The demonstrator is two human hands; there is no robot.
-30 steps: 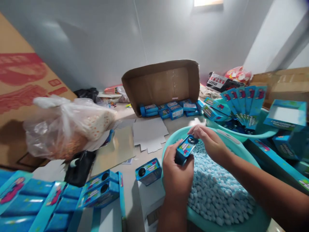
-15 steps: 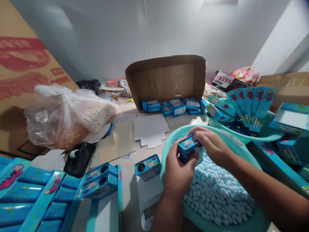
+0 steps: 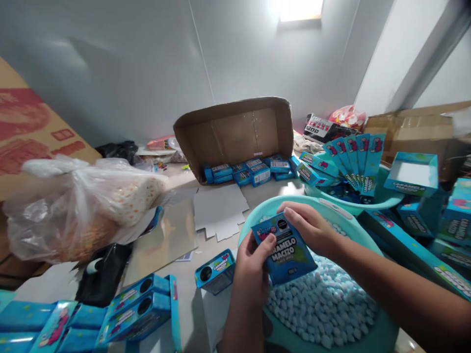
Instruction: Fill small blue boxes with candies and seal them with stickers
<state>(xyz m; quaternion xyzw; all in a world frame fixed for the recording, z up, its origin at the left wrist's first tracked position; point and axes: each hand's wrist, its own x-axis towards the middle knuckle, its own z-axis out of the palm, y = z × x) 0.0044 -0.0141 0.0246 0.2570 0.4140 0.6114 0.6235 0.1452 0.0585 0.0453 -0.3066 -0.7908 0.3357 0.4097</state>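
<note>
Both my hands hold one small blue candy box (image 3: 285,250) over a teal basin (image 3: 382,338) filled with pale blue candies (image 3: 324,304). The box's printed front faces up at me. My left hand (image 3: 250,267) grips its left edge, thumb on the front. My right hand (image 3: 307,228) pinches the top right corner. Another small blue box (image 3: 215,271) lies on the table just left of the basin.
An open cardboard carton (image 3: 235,135) on its side holds a row of filled blue boxes (image 3: 252,171). A second teal basin (image 3: 382,198) with flat blue sleeves is at right. Blue display trays (image 3: 136,306) sit at lower left, beside a plastic bag (image 3: 81,206).
The box was end-on between my hands over the candies; it is now turned with its broad printed face up. The camera view has shifted a little to the right.
</note>
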